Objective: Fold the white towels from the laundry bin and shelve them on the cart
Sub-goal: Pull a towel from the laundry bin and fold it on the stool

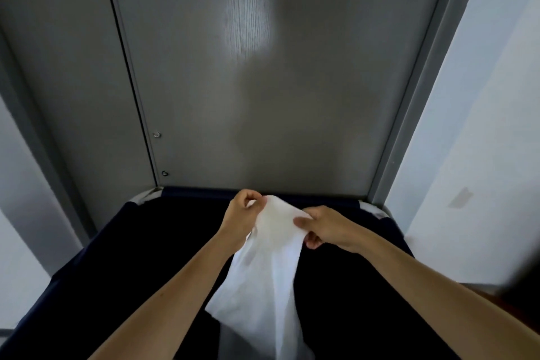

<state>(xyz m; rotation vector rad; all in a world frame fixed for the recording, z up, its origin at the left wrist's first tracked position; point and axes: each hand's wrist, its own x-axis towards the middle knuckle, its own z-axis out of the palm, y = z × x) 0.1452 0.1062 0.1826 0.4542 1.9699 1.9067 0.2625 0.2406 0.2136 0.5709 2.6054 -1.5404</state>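
A white towel (263, 272) hangs in a long loose drape over the dark laundry bin (96, 272). My left hand (242, 213) pinches the towel's top edge on the left. My right hand (324, 228) grips the same top edge on the right, thumb on the front of the cloth. Both hands are held close together above the far side of the bin. The towel's lower end runs out of view at the bottom. The inside of the bin is too dark to make out. No cart is in view.
A grey door (263, 96) with a metal frame stands right behind the bin. Pale walls (482, 155) flank it on both sides. The bin's navy fabric rim (204, 191) touches the door's base.
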